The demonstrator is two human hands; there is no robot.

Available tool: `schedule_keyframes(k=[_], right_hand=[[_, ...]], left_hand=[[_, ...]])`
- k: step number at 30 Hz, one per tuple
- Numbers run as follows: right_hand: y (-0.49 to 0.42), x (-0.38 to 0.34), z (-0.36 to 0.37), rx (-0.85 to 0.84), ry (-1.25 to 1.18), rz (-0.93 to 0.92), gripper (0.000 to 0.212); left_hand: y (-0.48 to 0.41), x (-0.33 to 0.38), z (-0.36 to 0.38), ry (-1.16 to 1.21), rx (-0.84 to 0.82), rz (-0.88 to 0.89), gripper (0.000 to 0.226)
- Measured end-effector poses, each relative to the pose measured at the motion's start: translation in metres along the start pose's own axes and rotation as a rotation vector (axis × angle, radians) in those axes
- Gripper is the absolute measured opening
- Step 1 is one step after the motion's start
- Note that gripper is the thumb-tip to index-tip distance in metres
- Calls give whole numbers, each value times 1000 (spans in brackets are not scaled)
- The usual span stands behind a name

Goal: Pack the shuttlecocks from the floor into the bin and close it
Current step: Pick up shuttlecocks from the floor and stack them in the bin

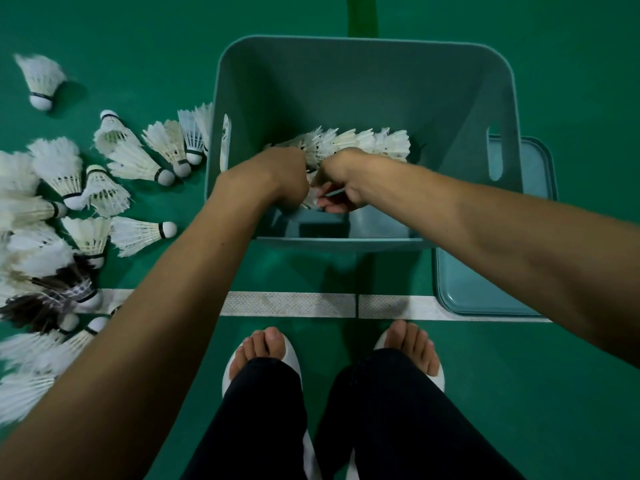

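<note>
**Far left, green court floor (138,46).** A loose heap of white feather shuttlecocks with cork heads (131,157) is lying scattered here, and its nearest pieces are reaching the bin's left wall. One lone white shuttlecock (40,81) is lying apart at the upper left. A few dark-feathered shuttlecocks (48,299) are lying among the pale ones lower down, at the end of a white textured court line (287,304).

**Left of centre.** The left hand (285,178) is reaching down into the bin. Its fingers are curling under, hidden by the wrist, so I cannot tell whether its grip is holding anything.

**Centre.** The teal rectangular plastic bin with slot handles (363,46) is standing open on the floor. Inside it, a row of white packed shuttlecocks (360,142) is lying side by side across the bottom.

**Right of centre.** The right hand (341,188) is reaching in just beside the left. Its grip is curling round the feathers of a held white shuttlecock (313,197), low in the bin between the two hands.

**Right.** The flat teal plastic lid (485,271) is lying on the floor beside the bin, partly hidden by it and by the right forearm.

**Bottom.** Bare feet in white slippers (263,355) are standing just behind the line.
</note>
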State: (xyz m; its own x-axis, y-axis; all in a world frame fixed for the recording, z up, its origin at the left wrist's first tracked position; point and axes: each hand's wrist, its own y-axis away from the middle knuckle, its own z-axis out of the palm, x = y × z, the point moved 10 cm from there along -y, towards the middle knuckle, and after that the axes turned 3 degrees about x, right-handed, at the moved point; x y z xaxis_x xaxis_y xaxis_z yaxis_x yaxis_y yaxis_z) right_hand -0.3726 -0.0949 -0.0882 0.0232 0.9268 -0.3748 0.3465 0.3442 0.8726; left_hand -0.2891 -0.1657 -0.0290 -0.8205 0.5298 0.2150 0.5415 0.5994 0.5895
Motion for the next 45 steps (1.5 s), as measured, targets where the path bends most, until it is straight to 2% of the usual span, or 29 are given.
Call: schedule_keyframes(k=[4,8,11,14,18,21,23,28,32,34,37,40,43,45], right_hand=[[-4,2,-6,28,-38,19,26],[5,-13,-14,20,-42,-57,26],[15,-22,-40,152,-58,-178,16],[37,-29,-61,250,3,-290,12],[99,-58,-67,301,10,-508,13],[162,-81,-47,318,-49,-735,17],[195,-89,-19,326,-5,-846,22],[239,-105,94,296,266,-1055,26],[218,-91,184,113,529,-1067,22],[189,-77,210,62,676,-994,23],[151,-67,222,112,865,-891,20],[130,-70,232,161,861,-929,36],[121,-82,244,212,839,-1083,54],[114,-86,253,201,859,-1138,70]], left_hand=[[0,0,-2,55,7,-2,21],[2,-3,-4,58,35,-19,21],[17,-2,-22,90,118,-9,38],[52,4,-60,216,315,81,51],[124,-16,-104,460,652,224,40],[162,-66,-111,679,925,154,30],[171,-110,-91,779,1008,6,24],[196,-219,3,846,1011,-474,16],[225,-265,52,654,996,-758,25],[236,-278,59,532,1011,-888,38],[232,-293,67,450,977,-1015,72],[208,-306,73,444,902,-1007,90],[182,-310,71,360,814,-929,80],[174,-309,67,367,824,-858,66]])
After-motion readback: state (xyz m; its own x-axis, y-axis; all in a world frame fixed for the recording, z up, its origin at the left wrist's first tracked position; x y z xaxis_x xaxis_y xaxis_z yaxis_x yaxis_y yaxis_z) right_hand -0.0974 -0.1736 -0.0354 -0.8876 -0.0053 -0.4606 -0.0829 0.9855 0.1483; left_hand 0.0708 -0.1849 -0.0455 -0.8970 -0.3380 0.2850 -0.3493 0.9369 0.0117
